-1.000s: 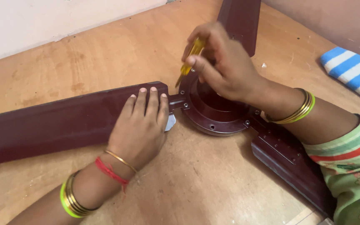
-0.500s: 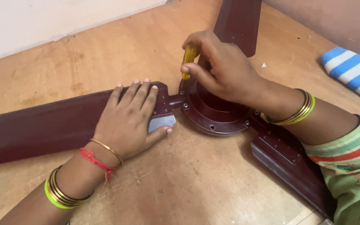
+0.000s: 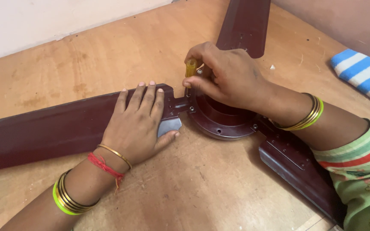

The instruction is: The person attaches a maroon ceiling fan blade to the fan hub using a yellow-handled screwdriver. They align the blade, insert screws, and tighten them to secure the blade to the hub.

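Leftmost, a long dark maroon fan blade (image 3: 43, 128) lies flat on the wooden floor (image 3: 219, 188), its far end cut off by the picture's left edge, with bare boards open both behind it up to the pale wall (image 3: 43, 21) and in front of it. Pressed on the blade's inner end is the left hand (image 3: 135, 124), palm down, fingers spread flat and together, thumb beside a grey metal bracket (image 3: 168, 125) that peeks out under the blade arm. Just right of it, the round maroon fan hub (image 3: 223, 122) sits on the floor where three blades meet. Above the hub, the right hand (image 3: 225, 77) is closed tight round a yellow-handled screwdriver (image 3: 190, 68), held upright with its tip down at a screw on the blade arm; the shaft and tip are mostly hidden by the fingers. A second blade (image 3: 243, 25) runs away to the top edge, and a third blade (image 3: 296, 167) runs down to the right, partly covered by the right forearm and a striped green sleeve (image 3: 365, 171). Far right, a blue-and-white striped cloth (image 3: 360, 77) lies near the wall, cut off by the frame.
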